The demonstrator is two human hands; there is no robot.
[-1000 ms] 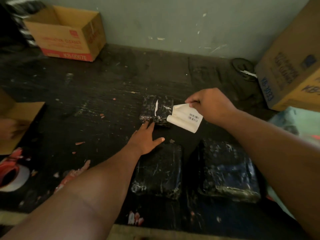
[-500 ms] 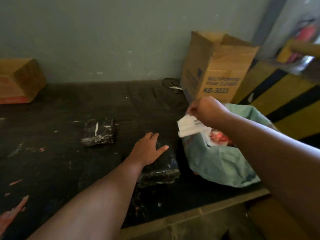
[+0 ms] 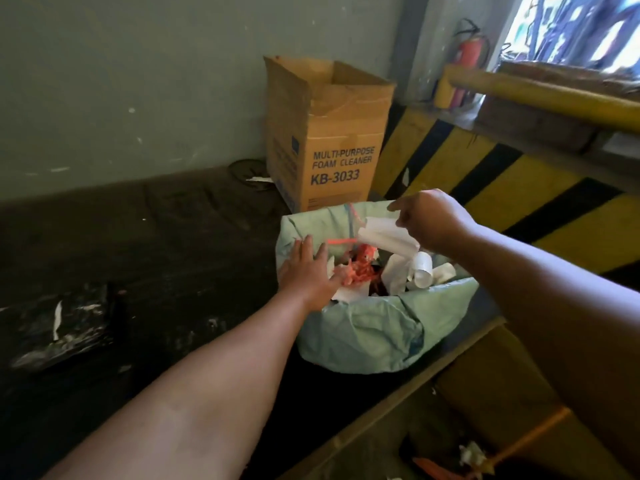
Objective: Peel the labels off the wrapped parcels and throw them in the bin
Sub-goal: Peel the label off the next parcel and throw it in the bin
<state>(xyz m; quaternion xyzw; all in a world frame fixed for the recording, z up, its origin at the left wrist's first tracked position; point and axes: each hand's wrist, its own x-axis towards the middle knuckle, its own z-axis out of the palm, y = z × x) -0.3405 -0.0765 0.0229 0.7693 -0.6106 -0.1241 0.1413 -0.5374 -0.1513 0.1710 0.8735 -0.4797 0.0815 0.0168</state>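
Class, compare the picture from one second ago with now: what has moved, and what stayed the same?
The right hand carried the peeled label from the parcel to above the bin, still pinching it. The left hand moved to the bin's rim, fingers straight. The parcel stayed put.

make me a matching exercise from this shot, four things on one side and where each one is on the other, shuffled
Things:
1. label
2. left hand
3. cardboard box
4. wrapped parcel

Places:
A. on the dark surface at far left
B. pinched by the right hand above the bin
C. standing against the wall behind the bin
D. at the bin's near-left rim, fingers straight

Pairs: 1-B, 2-D, 3-C, 4-A
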